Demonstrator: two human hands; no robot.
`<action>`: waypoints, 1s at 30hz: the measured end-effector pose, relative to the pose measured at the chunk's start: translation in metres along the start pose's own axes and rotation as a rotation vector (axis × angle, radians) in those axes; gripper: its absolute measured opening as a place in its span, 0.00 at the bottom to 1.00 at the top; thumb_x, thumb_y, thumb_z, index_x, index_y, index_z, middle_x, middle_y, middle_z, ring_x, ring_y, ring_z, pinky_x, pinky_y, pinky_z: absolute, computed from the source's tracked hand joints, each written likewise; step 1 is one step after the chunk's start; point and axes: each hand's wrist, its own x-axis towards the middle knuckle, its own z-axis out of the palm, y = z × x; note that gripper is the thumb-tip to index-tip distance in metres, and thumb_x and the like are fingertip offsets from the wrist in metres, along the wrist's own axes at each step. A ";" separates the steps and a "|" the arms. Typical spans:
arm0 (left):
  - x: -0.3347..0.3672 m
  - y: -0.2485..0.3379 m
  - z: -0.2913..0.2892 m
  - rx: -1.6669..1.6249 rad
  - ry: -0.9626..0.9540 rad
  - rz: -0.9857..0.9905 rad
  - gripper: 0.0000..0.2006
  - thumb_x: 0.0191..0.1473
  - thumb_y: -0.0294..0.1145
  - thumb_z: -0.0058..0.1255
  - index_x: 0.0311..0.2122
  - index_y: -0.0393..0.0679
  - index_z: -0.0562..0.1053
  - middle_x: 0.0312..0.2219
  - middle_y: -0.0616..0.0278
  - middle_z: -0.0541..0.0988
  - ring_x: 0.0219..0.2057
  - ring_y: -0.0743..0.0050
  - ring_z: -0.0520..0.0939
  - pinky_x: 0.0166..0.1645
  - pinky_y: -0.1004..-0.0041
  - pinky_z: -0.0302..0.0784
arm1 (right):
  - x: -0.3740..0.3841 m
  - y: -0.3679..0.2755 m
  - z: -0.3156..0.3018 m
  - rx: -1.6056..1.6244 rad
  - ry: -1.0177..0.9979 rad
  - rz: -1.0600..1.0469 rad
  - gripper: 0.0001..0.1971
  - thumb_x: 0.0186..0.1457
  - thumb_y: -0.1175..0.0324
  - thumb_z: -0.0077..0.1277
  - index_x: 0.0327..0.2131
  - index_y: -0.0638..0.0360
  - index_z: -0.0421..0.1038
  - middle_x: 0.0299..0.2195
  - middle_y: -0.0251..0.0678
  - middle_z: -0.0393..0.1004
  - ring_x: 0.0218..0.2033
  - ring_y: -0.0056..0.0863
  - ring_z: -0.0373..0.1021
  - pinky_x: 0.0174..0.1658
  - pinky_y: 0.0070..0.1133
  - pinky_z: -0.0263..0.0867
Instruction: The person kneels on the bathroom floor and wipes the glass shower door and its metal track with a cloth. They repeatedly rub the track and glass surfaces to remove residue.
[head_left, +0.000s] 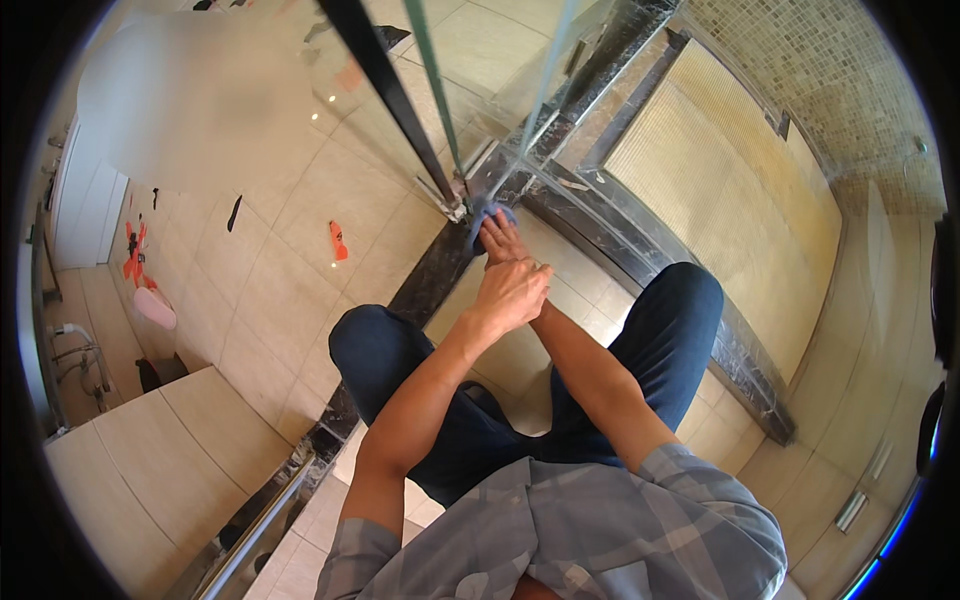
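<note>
My right hand [503, 241] presses a blue-grey cloth [480, 238] against the dark stone sill, its fingers stretched over the fabric. The cloth sits at the corner where the glass panels and a dark metal frame post [392, 95] come down. Over the back of my right hand and wrist lies my left hand [512, 293], its fingers curled around them. Part of the right hand is hidden beneath it. The dark sill [430, 270] runs from that corner toward the lower left, past my left knee.
Glass panels [545, 80] rise just ahead of my hands. On the right, a dark stone curb [640, 255] borders a ribbed beige floor panel [725, 160]. Orange pieces [338, 240] and black scraps [234, 214] lie on the tiles at left. A tiled ledge [170, 470] stands lower left.
</note>
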 end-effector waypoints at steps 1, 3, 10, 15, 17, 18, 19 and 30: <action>0.000 0.000 0.001 0.069 0.060 0.040 0.10 0.52 0.32 0.56 0.37 0.38 0.76 0.28 0.48 0.80 0.32 0.47 0.83 0.36 0.57 0.80 | -0.002 -0.008 -0.001 0.055 0.037 0.045 0.18 0.58 0.67 0.44 0.49 0.62 0.71 0.55 0.43 0.70 0.62 0.46 0.61 0.62 0.47 0.55; -0.002 0.000 0.003 0.202 0.182 0.119 0.09 0.51 0.32 0.57 0.34 0.37 0.77 0.25 0.48 0.80 0.31 0.50 0.84 0.34 0.57 0.81 | -0.008 -0.031 0.001 0.234 0.088 0.243 0.17 0.58 0.66 0.43 0.48 0.62 0.71 0.53 0.43 0.71 0.60 0.45 0.61 0.62 0.45 0.56; -0.004 0.010 0.001 0.045 0.027 -0.072 0.10 0.52 0.33 0.57 0.35 0.37 0.77 0.27 0.49 0.80 0.31 0.49 0.83 0.35 0.58 0.80 | -0.025 -0.050 0.029 1.603 0.239 1.532 0.14 0.59 0.64 0.41 0.44 0.60 0.70 0.47 0.43 0.72 0.53 0.45 0.64 0.59 0.41 0.60; -0.014 0.014 0.001 0.011 0.083 -0.092 0.11 0.53 0.34 0.56 0.39 0.40 0.78 0.32 0.50 0.80 0.33 0.47 0.83 0.37 0.57 0.80 | 0.004 -0.012 0.049 1.917 0.362 1.856 0.13 0.60 0.62 0.40 0.40 0.59 0.69 0.43 0.43 0.73 0.49 0.44 0.67 0.57 0.38 0.62; -0.012 0.015 -0.004 -0.006 0.120 -0.112 0.11 0.53 0.33 0.56 0.40 0.40 0.78 0.34 0.51 0.81 0.35 0.48 0.83 0.38 0.57 0.80 | 0.025 0.002 0.044 1.919 0.377 1.980 0.13 0.60 0.61 0.39 0.39 0.59 0.69 0.41 0.43 0.73 0.47 0.44 0.67 0.56 0.36 0.63; -0.011 0.012 -0.003 -0.032 0.163 -0.108 0.11 0.53 0.33 0.56 0.40 0.40 0.78 0.34 0.51 0.81 0.35 0.48 0.83 0.38 0.57 0.80 | 0.040 0.003 0.029 1.908 0.340 2.079 0.14 0.61 0.59 0.38 0.37 0.57 0.68 0.38 0.42 0.74 0.44 0.42 0.68 0.55 0.33 0.64; -0.009 0.007 -0.001 -0.057 0.203 -0.101 0.10 0.54 0.33 0.55 0.40 0.40 0.78 0.35 0.52 0.81 0.35 0.48 0.83 0.38 0.57 0.80 | 0.043 0.005 0.034 1.760 0.287 2.142 0.14 0.57 0.59 0.39 0.37 0.57 0.69 0.34 0.42 0.75 0.41 0.38 0.70 0.48 0.28 0.68; 0.002 0.013 -0.006 -0.272 0.472 -0.026 0.06 0.52 0.24 0.58 0.36 0.42 0.77 0.26 0.57 0.79 0.25 0.57 0.81 0.29 0.66 0.75 | 0.021 -0.018 -0.034 1.986 0.189 1.917 0.11 0.55 0.65 0.42 0.31 0.60 0.72 0.26 0.40 0.75 0.27 0.38 0.70 0.34 0.32 0.68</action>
